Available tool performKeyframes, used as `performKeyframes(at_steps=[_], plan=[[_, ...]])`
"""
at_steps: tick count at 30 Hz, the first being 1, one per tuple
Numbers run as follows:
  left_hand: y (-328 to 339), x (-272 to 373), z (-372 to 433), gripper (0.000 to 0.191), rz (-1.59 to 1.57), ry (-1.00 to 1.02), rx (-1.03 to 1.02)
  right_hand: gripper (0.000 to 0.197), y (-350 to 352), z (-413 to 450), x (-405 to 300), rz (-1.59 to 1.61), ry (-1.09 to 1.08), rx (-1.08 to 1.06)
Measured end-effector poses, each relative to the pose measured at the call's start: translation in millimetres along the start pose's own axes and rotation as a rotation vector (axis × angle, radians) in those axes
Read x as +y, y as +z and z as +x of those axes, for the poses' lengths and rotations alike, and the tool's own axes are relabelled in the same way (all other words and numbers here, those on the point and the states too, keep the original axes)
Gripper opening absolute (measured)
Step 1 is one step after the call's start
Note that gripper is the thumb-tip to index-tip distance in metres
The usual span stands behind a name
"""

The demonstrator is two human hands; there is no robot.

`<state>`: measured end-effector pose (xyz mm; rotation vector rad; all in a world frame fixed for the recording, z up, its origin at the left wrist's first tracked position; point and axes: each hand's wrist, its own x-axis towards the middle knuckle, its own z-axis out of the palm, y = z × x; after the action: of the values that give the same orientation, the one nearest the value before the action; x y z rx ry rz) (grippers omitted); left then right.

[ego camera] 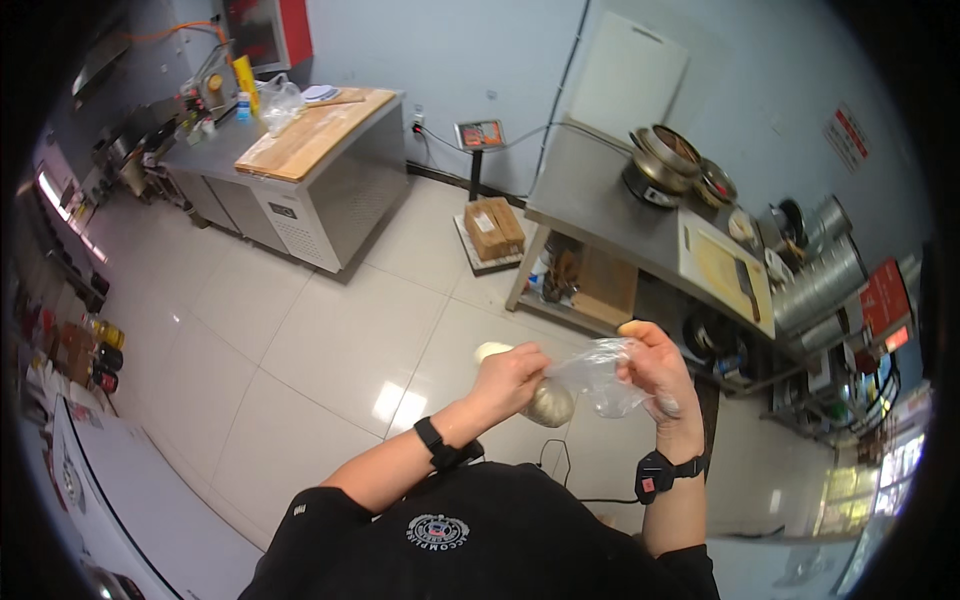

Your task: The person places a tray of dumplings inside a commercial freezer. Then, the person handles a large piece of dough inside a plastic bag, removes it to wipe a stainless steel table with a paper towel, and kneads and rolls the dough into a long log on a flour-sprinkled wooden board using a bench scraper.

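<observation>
My left hand [506, 379] is closed on the gathered neck of a clear plastic bag [604, 375]. My right hand [664, 364] pinches the other end of the film, which stretches between both hands above the tiled floor. A round, pale greyish lump [550, 403], possibly dough, hangs just below my left fingers and seems to be wrapped in the film. Beyond the left knuckles shows a smooth cream-coloured piece [491, 351]; whether that hand holds it I cannot tell. Both wrists wear black straps.
Ahead left stands a steel counter with a floured wooden board [315, 139]. A floor scale [487, 262] bears a cardboard box [493, 227]. To the right, a steel table [577, 180] carries pots [664, 161] and a cutting board [709, 259] with a knife [747, 289]. A white appliance [142, 502] is at lower left.
</observation>
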<state>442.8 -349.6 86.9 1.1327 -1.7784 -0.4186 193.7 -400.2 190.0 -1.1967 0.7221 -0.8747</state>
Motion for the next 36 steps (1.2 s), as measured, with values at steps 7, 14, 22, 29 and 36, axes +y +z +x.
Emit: performKeyframes(at_steps=[7, 14, 22, 29, 36], plan=[[-68, -59, -2, 0.012, 0.172, -0.157, 0.25, 0.018, 25, 116, 104, -0.512, -0.331, -0.065], [-134, -115, 16, 0.011, 0.345, -0.282, 0.315, 0.018, 134, 237, 177, -0.686, -0.656, -0.346], [-194, -179, 70, 0.011, 0.48, -0.422, 0.423, 0.018, 201, 368, 140, -0.794, -0.877, -0.432], [-255, -220, 126, 0.012, 0.587, -0.554, 0.683, 0.018, 249, 470, 113, -0.837, -1.063, -0.261], [-298, -288, 158, 0.019, 0.243, -0.509, 0.832, 0.014, 280, 553, 130, -0.74, -0.99, -0.253]])
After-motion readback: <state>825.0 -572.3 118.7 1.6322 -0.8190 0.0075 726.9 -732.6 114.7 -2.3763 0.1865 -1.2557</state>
